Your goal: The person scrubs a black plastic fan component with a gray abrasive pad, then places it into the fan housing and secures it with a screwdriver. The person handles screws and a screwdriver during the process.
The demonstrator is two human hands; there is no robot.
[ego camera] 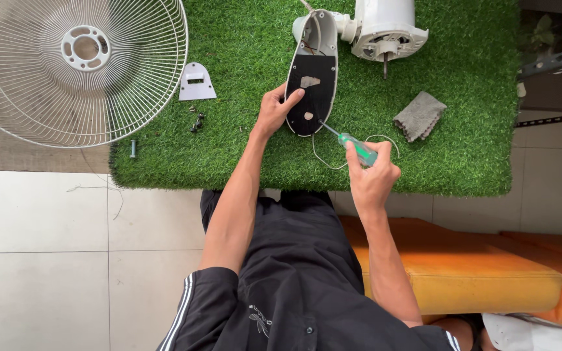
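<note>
Bright, even daylight over your whole view, nothing dim. Shadows are soft and short: a faint one sits under your left hand (274, 110) on the black panel (311, 91), another under the grey cloth (419, 116). The white fan grille (79, 65) is close to washing out against the pale floor tiles (40, 247). Focus is crisp across the green turf (463, 156). The grille bows slightly near the left edge.
</note>
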